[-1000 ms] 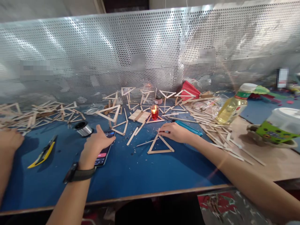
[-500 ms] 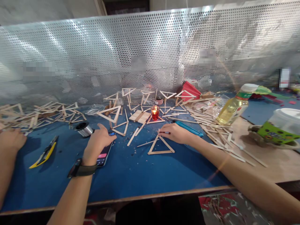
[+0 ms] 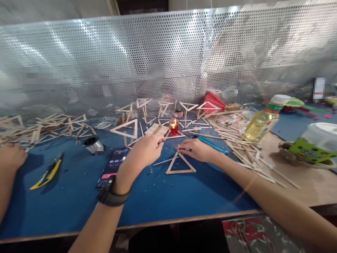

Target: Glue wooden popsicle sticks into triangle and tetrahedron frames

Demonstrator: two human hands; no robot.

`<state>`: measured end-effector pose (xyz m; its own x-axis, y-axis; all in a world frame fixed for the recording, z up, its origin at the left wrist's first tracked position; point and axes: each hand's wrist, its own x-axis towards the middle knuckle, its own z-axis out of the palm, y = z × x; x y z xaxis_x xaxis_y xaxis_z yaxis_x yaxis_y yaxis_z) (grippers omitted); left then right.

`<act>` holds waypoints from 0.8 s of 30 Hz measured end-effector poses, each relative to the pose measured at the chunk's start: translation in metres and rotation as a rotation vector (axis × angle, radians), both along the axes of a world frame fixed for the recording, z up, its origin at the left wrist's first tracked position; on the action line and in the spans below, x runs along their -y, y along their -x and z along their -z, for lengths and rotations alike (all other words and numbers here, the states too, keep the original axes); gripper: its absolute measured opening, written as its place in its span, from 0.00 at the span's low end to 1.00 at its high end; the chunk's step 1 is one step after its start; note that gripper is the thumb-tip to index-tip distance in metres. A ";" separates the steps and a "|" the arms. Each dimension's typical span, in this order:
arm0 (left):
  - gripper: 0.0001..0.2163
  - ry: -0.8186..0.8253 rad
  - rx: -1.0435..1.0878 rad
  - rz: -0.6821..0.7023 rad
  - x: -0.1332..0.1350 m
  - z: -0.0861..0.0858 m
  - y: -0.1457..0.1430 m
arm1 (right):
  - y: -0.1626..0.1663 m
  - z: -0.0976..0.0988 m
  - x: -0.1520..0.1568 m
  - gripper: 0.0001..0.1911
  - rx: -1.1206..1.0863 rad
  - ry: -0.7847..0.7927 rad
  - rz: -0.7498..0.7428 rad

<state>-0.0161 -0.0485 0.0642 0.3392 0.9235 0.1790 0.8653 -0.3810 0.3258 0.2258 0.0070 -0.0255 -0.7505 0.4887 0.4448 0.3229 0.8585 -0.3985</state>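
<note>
A triangle of flat wooden craft sticks (image 3: 181,171) lies on the blue tabletop. My right hand (image 3: 197,150) pinches its top corner, fingers closed; a small dark thing shows between them, too small to name. My left hand (image 3: 146,149) hovers left of that corner, fingers apart and bent, with nothing visible in them. Beneath my left wrist is a phone (image 3: 112,165) with a timer on its screen. A lit candle in a red glass (image 3: 174,127) stands just beyond both hands. A thin stick (image 3: 165,161) touches or nearly touches the triangle's left side.
A yellow cutter knife (image 3: 50,175), a wire spool (image 3: 93,144) and another person's hand (image 3: 12,158) are on the left. Stick frames (image 3: 65,128) line the back. To the right are loose sticks (image 3: 247,151), an oil bottle (image 3: 263,119), a blue tool (image 3: 213,144) and a tub (image 3: 313,140).
My left hand has moved right from above the phone, uncovering its screen, toward the triangle's top corner. My right hand stays at that corner.
</note>
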 end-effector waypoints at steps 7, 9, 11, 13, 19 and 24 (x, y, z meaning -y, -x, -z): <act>0.09 -0.043 0.365 0.296 -0.034 0.036 -0.022 | 0.000 0.003 -0.002 0.15 -0.003 -0.018 -0.005; 0.09 -0.071 0.444 0.327 -0.040 0.049 -0.023 | 0.000 0.003 -0.002 0.16 0.000 -0.007 -0.011; 0.09 -0.087 0.512 0.340 -0.041 0.059 -0.022 | 0.000 0.002 -0.002 0.16 -0.006 -0.001 -0.018; 0.10 -0.090 0.563 0.350 -0.037 0.067 -0.022 | 0.000 0.000 -0.001 0.15 -0.008 0.008 -0.024; 0.09 -0.103 0.562 0.356 -0.028 0.070 -0.023 | 0.000 -0.002 -0.001 0.15 0.004 0.017 -0.034; 0.09 -0.114 0.522 0.400 -0.026 0.066 -0.020 | -0.001 0.001 -0.002 0.15 0.009 0.017 -0.028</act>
